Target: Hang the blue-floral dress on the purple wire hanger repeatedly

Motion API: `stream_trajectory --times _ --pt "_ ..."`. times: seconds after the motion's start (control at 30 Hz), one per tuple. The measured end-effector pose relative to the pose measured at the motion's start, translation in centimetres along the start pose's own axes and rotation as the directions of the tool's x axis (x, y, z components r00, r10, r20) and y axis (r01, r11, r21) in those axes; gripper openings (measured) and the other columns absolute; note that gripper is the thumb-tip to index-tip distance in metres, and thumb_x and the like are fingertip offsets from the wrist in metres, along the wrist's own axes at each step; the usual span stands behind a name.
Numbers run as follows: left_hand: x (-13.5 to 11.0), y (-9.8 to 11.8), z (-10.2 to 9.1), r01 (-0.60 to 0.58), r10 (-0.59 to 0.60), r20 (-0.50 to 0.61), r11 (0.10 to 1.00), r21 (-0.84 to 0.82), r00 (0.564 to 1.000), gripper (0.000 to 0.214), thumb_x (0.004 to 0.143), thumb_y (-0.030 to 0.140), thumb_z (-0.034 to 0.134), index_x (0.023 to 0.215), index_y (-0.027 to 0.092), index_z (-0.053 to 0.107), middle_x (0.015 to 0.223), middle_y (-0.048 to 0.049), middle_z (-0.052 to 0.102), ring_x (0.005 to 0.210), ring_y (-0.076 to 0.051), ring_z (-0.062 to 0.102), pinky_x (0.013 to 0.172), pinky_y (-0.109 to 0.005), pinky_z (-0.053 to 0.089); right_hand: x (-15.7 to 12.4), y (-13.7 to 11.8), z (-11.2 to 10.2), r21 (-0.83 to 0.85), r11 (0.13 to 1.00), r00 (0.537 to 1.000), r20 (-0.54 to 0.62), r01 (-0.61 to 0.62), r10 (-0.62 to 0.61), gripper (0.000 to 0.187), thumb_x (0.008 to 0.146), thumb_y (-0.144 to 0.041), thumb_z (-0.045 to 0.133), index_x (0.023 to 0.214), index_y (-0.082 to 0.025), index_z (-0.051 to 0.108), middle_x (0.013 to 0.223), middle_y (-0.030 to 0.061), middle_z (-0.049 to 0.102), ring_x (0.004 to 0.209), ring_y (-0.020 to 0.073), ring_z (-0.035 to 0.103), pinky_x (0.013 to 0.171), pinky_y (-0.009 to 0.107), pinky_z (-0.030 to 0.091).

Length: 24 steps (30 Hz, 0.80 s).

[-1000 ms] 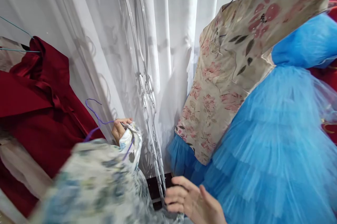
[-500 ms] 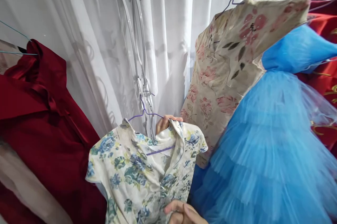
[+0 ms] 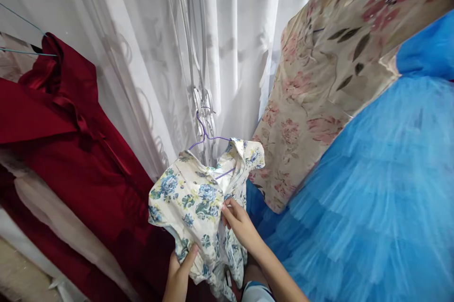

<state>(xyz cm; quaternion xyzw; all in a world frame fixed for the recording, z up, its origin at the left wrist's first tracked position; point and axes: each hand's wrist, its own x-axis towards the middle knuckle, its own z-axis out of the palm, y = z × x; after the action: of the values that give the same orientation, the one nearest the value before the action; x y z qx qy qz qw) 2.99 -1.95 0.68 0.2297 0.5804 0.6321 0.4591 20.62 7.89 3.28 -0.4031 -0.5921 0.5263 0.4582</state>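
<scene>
A white dress with blue and yellow flowers (image 3: pixel 191 198) hangs on a purple wire hanger (image 3: pixel 205 134) in the middle of the view. My left hand (image 3: pixel 180 271) grips its left side near the waist, thumb on the front and the fingers hidden behind the cloth. With bent fingers, my right hand (image 3: pixel 238 221) pinches the edge of the front opening at the chest. The hanger's bar shows inside the open neckline.
Left of the floral dress hangs a dark red dress (image 3: pixel 88 174). A beige dress with pink flowers (image 3: pixel 301 103) and a blue tiered tulle dress (image 3: pixel 383 188) hang at the right. Behind are white curtains (image 3: pixel 234 32) and a chain of white hangers (image 3: pixel 193 32).
My right hand has moved onto the dress's front edge, and my left hand now holds its side. The hand at the shoulder is gone from there. The view has tilted down.
</scene>
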Motion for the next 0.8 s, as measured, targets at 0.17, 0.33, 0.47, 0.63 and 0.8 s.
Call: stream_trajectory --times 0.17,0.33,0.47,0.63,0.8 --pt "-0.1 -0.7 -0.3 -0.033 0.033 -0.053 0.999 0.016 0.998 0.063 0.057 0.059 0.082 0.106 0.021 0.069 0.111 -0.0130 0.073 0.119 -0.037 0.062 0.099 -0.044 0.053 1.1 0.6 1.6 -0.031 0.999 0.997 0.067 -0.043 0.045 0.032 0.091 -0.051 0.052 0.081 -0.021 0.050 0.055 -0.0029 0.057 0.047 0.0133 0.045 0.052 0.027 0.034" --pt "0.6 0.1 -0.8 -0.026 0.026 -0.053 1.000 0.008 0.998 0.060 0.065 0.055 0.078 0.112 0.019 0.064 0.117 -0.0132 0.071 0.117 -0.035 0.063 0.097 -0.043 0.053 0.8 0.0 2.9 -0.064 0.997 0.998 0.018 -0.052 0.053 0.030 0.088 -0.043 0.055 0.069 -0.022 0.049 0.050 -0.0042 0.052 0.046 0.0127 0.044 0.050 0.025 0.032" --pt "1.7 1.1 -2.3 -0.340 0.369 -0.245 0.928 0.151 0.897 0.052 0.081 0.052 0.065 0.121 0.021 0.054 0.126 -0.0132 0.064 0.121 -0.032 0.061 0.101 -0.046 0.051 -0.1 -0.3 2.5 -0.065 0.993 0.995 0.018 -0.098 0.100 0.035 0.087 -0.040 0.055 0.059 -0.022 0.044 0.044 -0.0054 0.045 0.042 0.0106 0.039 0.046 0.024 0.028" --pt "1.4 0.6 -1.1 -0.603 0.733 -0.053 0.597 0.528 0.679 0.035 0.086 0.046 0.059 0.117 0.031 0.053 0.125 -0.0107 0.059 0.123 -0.030 0.056 0.107 -0.048 0.046 -1.8 -0.7 2.4 0.026 0.994 0.992 0.073 -0.105 0.103 0.031 0.085 -0.044 0.061 0.067 -0.020 0.055 0.040 -0.0065 0.047 0.036 0.0098 0.038 0.042 0.022 0.025" --pt "0.9 -0.4 3.3 -0.604 0.474 0.375 0.644 0.470 0.797 0.019 0.091 0.038 0.052 0.099 0.024 0.061 0.099 -0.0110 0.069 0.097 -0.027 0.066 0.089 -0.039 0.053 -2.3 -2.2 3.3 0.038 0.992 0.976 0.184 -0.124 0.115 0.034 0.082 -0.047 0.068 0.067 -0.019 0.056 0.046 -0.0035 0.057 0.038 0.0106 0.045 0.041 0.022 0.028"
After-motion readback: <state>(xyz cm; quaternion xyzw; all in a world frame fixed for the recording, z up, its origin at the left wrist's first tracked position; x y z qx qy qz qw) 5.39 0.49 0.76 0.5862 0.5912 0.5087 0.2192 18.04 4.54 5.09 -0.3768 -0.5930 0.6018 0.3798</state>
